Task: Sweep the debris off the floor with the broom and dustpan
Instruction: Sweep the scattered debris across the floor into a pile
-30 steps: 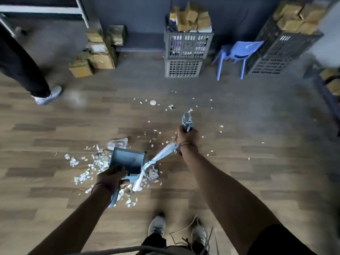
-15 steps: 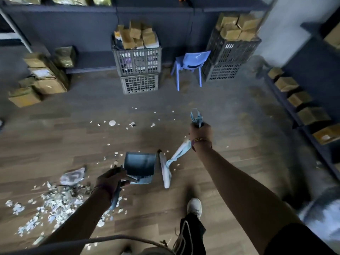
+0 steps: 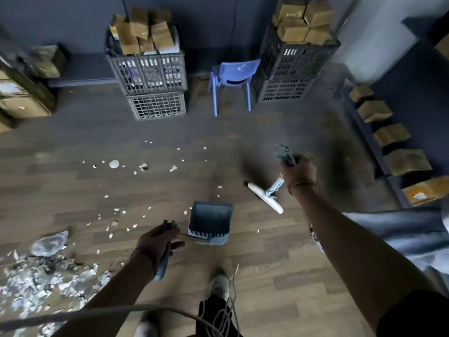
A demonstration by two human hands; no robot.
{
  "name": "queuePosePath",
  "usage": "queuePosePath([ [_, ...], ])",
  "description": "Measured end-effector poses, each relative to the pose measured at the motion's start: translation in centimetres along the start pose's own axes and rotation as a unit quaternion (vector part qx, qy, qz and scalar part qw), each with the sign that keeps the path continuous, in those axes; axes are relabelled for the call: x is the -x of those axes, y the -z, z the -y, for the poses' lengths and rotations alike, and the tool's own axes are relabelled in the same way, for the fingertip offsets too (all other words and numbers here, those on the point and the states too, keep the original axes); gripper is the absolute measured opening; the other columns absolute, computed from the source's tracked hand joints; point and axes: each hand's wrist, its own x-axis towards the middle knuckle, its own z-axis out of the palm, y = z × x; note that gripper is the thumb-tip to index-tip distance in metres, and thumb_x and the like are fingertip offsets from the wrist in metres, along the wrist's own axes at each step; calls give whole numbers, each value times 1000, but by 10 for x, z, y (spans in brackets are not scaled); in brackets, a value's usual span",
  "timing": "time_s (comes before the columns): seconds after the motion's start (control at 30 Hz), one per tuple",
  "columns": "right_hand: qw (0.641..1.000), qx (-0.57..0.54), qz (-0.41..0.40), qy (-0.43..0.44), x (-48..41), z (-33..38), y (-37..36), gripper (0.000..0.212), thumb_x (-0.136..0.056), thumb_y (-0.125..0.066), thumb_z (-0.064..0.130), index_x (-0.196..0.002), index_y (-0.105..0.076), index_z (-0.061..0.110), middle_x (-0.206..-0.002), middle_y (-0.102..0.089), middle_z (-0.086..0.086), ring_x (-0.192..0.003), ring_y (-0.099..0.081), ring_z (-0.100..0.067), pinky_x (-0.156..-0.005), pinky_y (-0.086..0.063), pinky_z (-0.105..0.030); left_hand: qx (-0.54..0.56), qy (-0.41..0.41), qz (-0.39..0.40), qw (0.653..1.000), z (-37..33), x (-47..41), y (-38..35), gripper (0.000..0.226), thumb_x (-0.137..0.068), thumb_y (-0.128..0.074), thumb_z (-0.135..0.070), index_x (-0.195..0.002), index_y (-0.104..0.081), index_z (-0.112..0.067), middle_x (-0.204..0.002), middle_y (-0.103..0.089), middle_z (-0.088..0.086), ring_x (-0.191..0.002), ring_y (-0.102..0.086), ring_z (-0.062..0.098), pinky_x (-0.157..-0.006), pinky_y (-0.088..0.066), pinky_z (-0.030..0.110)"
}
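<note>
My left hand (image 3: 158, 242) grips the handle of the blue-grey dustpan (image 3: 211, 221), whose pan sits low over the wooden floor in the middle of the view. My right hand (image 3: 297, 170) grips the top of the light blue broom handle; the white broom head (image 3: 266, 197) is right of the pan, apart from it. A big heap of white shredded debris (image 3: 43, 285) lies at the lower left, with a crumpled clear plastic bag (image 3: 49, 243) beside it. Small white scraps (image 3: 114, 164) are scattered ahead and to the left.
Stacked grey crates (image 3: 148, 76) with cardboard boxes stand at the back wall, a blue plastic chair (image 3: 230, 79) and dark crates (image 3: 291, 69) to their right. Low shelves (image 3: 388, 142) with boxes run along the right. My shoes (image 3: 218, 287) and a cable (image 3: 121, 312) are at the bottom.
I have stepped right, away from the debris heap, which is now at the lower left. The dustpan and the broom moved with me; the broom head swung out to the right of the pan.
</note>
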Motion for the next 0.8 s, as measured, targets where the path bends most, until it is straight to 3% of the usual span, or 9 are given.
queuePosePath([
  [0.17, 999, 26, 17, 16, -38, -36, 1, 29, -80, -62, 20, -107, -68, 10, -105, -69, -18, -102, -62, -36, -79, -47, -33, -8, 12, -6, 1000, -2, -17, -27, 32, -86, -61, -1, -118, -60, -5, -99, -66, 10, -51, -68, 11, -55, -37, 27],
  [0.37, 996, 50, 68, 30, -59, -62, -10, 36, -77, -62, 26, -104, -68, 2, -103, -69, -24, -99, -62, -38, -78, -45, -34, -29, 19, -27, 999, 2, -28, -39, 32, -85, -61, 1, -117, -60, -5, -73, -70, -3, -49, -67, 10, -51, -39, 24],
  [0.47, 988, 61, 122, 67, -53, -76, -33, 48, -74, -55, 37, -103, -69, 2, -100, -69, -25, -97, -63, -41, -82, -47, -41, -37, 26, -38, 998, 4, -34, -36, 33, -85, -61, 2, -117, -60, -6, -56, -69, -11, -46, -67, 10, -39, -40, 13],
  [0.63, 930, 185, 282, 147, -31, -86, -64, 29, -77, -76, 21, -103, -71, 8, -102, -71, -16, -100, -65, -32, -83, -47, -34, -31, 29, -47, 998, 7, -44, -19, 36, -86, -59, 2, -122, -57, -5, -55, -68, -14, -47, -66, 8, -39, -40, 12],
  [0.7, 907, 219, 323, 155, -25, -94, -75, 26, -76, -75, 19, -99, -70, 8, -99, -72, -14, -99, -66, -32, -82, -47, -32, -23, 27, -47, 998, 9, -46, -6, 35, -86, -58, 2, -121, -57, -5, -55, -68, -14, -46, -66, 8, -39, -40, 11],
  [0.8, 888, 272, 347, 130, -3, -98, -88, 34, -81, -69, 26, -113, -65, 17, -108, -70, -12, -105, -63, -33, -85, -48, -32, -11, 30, -50, 998, 14, -48, 22, 31, -86, -59, 2, -115, -59, -9, -54, -68, -14, -46, -66, 8, -45, -41, 16],
])
